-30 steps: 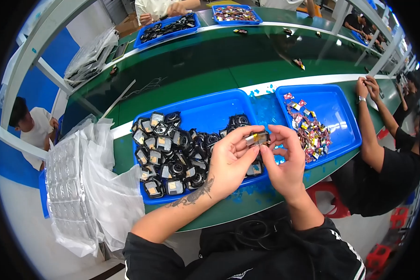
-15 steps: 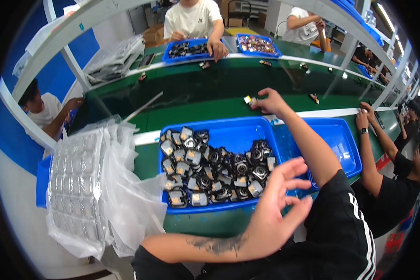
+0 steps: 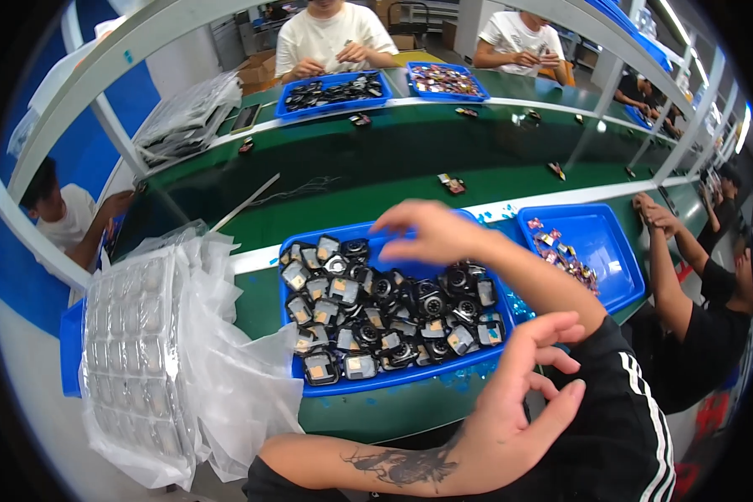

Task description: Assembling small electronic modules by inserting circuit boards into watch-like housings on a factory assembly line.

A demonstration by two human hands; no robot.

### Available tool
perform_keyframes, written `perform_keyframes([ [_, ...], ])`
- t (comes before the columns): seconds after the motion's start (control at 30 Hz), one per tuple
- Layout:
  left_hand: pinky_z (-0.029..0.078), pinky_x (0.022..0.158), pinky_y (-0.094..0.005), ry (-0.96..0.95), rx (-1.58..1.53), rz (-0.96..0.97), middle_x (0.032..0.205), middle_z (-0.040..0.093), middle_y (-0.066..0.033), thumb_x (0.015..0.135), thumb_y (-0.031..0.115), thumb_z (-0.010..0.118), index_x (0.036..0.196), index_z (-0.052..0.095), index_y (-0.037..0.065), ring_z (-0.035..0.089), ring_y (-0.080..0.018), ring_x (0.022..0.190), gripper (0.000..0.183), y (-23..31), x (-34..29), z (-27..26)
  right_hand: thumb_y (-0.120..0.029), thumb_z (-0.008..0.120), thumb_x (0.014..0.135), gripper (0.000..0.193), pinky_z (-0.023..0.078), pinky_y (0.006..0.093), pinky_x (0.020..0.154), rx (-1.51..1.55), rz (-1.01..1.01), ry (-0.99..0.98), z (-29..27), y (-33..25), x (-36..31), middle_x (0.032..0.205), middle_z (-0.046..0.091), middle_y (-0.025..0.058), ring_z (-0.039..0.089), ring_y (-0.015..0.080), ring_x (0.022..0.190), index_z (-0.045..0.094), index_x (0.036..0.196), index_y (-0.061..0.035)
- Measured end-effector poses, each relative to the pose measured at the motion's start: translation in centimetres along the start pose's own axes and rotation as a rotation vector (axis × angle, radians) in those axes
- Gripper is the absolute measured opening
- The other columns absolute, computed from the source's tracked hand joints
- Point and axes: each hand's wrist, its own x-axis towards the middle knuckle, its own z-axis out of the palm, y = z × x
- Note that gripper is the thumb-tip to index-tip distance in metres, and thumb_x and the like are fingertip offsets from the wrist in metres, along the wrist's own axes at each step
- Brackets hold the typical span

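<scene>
Right hand (image 3: 431, 234): grip apart, fingers blurred, nothing visible in it, over the far part of a rectangular blue plastic tray (image 3: 443, 368).
Left hand (image 3: 519, 410): grip apart, empty, on the near right.
Black casings with pale square patches (image 3: 385, 305): heaped in the tray, touching.
Small red-and-yellow part (image 3: 453, 184): on the green counter (image 3: 351, 418), beyond the tray.
Handling: probably best by a casing's edges, singly, clear of its neighbours.
</scene>
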Motion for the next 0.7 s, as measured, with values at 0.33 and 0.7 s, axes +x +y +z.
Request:
perform_keyframes([
  [0.33, 0.039, 0.098, -0.037, 0.432, 0.541, 0.645, 0.13, 0.048, -0.0176, 0.089, 0.004, 0.055, 0.137, 0.036, 0.0, 0.045, -0.0241, 0.122, 0.052, 1.6, 6.0, -4.5, -0.012, 0.069, 0.078, 0.017, 0.053, 0.0358, 0.072, -0.132, 0.083, 0.191, -0.7, -4.2, -2.9, 0.084, 0.069, 0.0103, 0.068, 0.024, 0.081, 0.068, 0.092, -0.0029],
  [0.7, 0.039, 0.048, -0.0189, 0.244, 0.509, -0.11, 0.076, 0.061, -0.0029, 0.102, 0.029, 0.046, 0.106, 0.061, 0.0, 0.053, -0.0065, 0.054, 0.033, -2.9, 8.7, -10.1, -0.012, 0.068, 0.088, 0.012, 0.054, 0.0251, 0.069, 0.49, 0.39, 0.492, -10.0, -2.2, -13.8, 0.087, 0.07, 0.0051, 0.066, 0.0115, 0.082, 0.067, 0.093, -0.0009],
])
